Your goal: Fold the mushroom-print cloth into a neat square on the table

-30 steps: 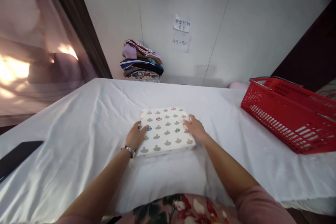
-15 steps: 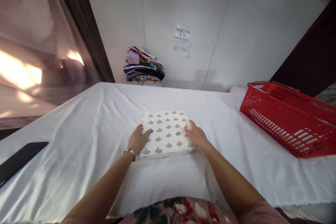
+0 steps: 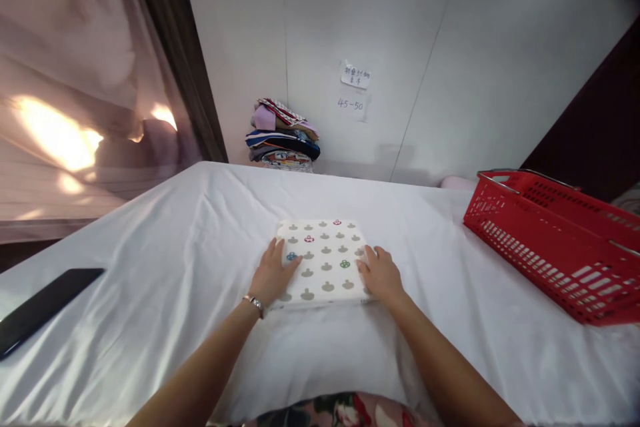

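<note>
A neatly folded cloth (image 3: 326, 267), white with grey, red, green and blue mushroom-like prints, lies flat on the white-covered table (image 3: 200, 260). My left hand (image 3: 274, 272) rests over its left edge, fingers stretched forward and thumb apart on the print. On the opposite side, my right hand (image 3: 383, 273) touches the right edge with loosely bent, parted fingers. Neither hand lifts the cloth.
To the right stands a red plastic basket (image 3: 545, 247) with a metal handle. A dark, flat phone-like object (image 3: 45, 307) lies at the left. Folded fabrics (image 3: 283, 137) are stacked by the wall, below handwritten signs (image 3: 354, 105). A curtain (image 3: 65, 67) hangs at left.
My fingers have gone from holding the cloth's sides to lying more on top of its edges. The view has tilted slightly, so everything appears lower and further right.
</note>
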The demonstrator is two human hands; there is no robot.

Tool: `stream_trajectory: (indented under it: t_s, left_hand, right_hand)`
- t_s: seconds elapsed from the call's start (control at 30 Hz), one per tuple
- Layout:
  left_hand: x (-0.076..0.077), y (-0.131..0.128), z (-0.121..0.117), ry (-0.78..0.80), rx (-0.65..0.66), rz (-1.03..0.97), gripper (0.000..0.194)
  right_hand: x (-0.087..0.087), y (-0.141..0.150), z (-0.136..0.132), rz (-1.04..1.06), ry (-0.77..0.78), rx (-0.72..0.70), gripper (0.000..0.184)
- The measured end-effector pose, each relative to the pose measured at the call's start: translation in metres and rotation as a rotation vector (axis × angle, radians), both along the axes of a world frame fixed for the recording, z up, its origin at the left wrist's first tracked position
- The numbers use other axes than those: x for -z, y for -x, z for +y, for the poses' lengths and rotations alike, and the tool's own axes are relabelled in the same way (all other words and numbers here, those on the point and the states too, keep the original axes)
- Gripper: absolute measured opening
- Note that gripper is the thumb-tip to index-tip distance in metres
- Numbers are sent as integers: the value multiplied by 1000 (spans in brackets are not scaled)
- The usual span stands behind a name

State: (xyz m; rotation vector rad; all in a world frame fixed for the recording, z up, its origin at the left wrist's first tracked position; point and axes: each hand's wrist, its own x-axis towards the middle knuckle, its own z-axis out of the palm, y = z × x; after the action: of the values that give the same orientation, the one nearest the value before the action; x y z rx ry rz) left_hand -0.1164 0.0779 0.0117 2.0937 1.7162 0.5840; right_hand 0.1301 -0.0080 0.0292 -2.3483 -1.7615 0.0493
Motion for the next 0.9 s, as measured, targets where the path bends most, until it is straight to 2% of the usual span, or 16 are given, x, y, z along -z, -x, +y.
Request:
stream_trajectory:
  t_s: [0.1,0.17,0.23,0.3,0.4,0.53,0.6,0.7,0.8,0.9]
  left_hand:
    - [2,-6,-7,7,66,116,67]
    - [3,-9,-9,12,67,167,69]
    - [2,-9,-10,18,63,203,70]
    - [2,-9,-9,39,63,224,70]
    - [3,-7,-10,65,83,226,71]
    - [7,-6,-11,63,89,220,71]
    - [5,-6,-10,74,98,219,70]
    - [-6,-8,-4,81,103,227,69]
    - [-18,-16,10,-20,130,251,70]
    - [-16,-28,27,-106,170,307,71]
  right_hand:
    - [-15,31,10,-30,-125,-241,59]
    - [-23,51,22,7,-146,-420,66]
    - [-24,60,35,32,-133,-507,70]
    - [-16,54,48,51,-48,-451,71]
    - [6,30,59,73,127,-274,75]
    - [27,11,63,50,119,-257,80]
    - [29,12,64,38,117,-262,80]
    - [30,15,64,32,114,-259,79]
    - [30,15,64,35,105,-253,80]
    - [30,13,63,38,97,-258,79]
